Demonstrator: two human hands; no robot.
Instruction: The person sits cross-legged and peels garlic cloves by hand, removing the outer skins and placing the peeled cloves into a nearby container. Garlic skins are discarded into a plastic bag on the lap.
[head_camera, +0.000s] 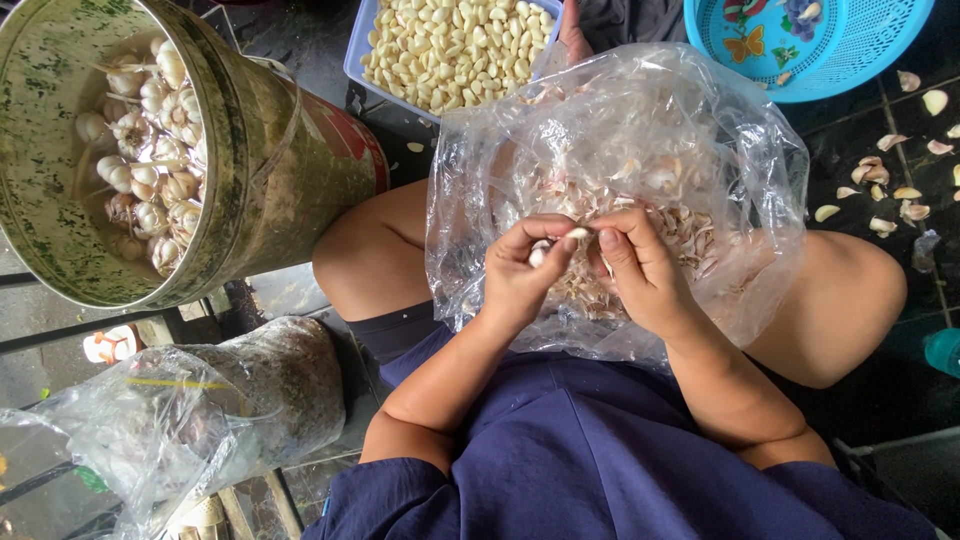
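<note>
Navy shirt (600, 450) fills the bottom of the shot. Just above it, a garlic clove (577, 233) sits pinched between both hands: left hand (520, 270) curled round it, right hand (640, 265) gripping its tip. Under them, a clear plastic bag (700, 140) of skins rests on the lap. Farther out: tray of peeled cloves (455, 45), bucket of garlic bulbs (230, 150), blue basket (810, 45).

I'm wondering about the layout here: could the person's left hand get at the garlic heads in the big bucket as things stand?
Probably yes. The bucket is tilted on that side with its mouth open and nothing across it, but the left hand is holding a garlic clove with the right hand.
</note>
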